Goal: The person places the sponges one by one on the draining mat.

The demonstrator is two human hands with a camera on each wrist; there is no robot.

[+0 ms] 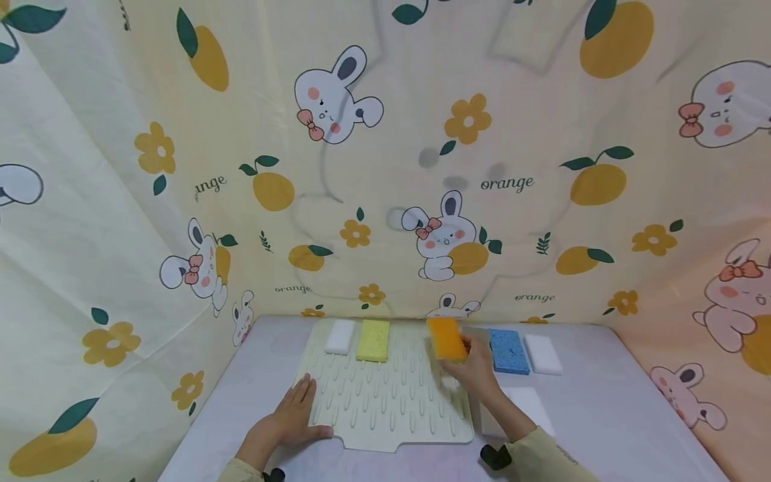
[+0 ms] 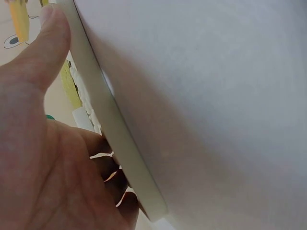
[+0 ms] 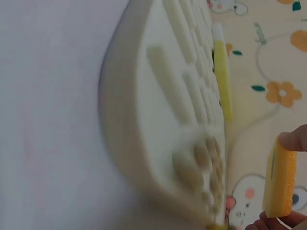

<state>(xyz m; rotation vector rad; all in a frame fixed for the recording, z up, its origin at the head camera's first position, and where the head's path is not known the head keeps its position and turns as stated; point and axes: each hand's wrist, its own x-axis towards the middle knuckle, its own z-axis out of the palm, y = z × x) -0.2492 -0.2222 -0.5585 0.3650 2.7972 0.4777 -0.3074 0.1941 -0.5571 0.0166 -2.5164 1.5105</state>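
An orange sponge (image 1: 446, 339) is pinched between the thumb and fingers of my right hand (image 1: 476, 367), held above the right back part of a cream ridged drying mat (image 1: 391, 402). The right wrist view shows the same sponge (image 3: 280, 184) raised clear of the mat. My left hand (image 1: 292, 415) rests at the mat's left front edge, fingers straight and thumb spread along the rim. On the mat's back left, a white sponge (image 1: 340, 337) lies beside a yellow sponge (image 1: 373, 340), with a gap between them.
Right of the mat lie a blue sponge (image 1: 509, 351) and another white sponge (image 1: 543, 354). A white flat piece (image 1: 529, 407) is partly hidden by my right forearm. A patterned curtain (image 1: 385, 167) stands behind the white table (image 1: 578, 415).
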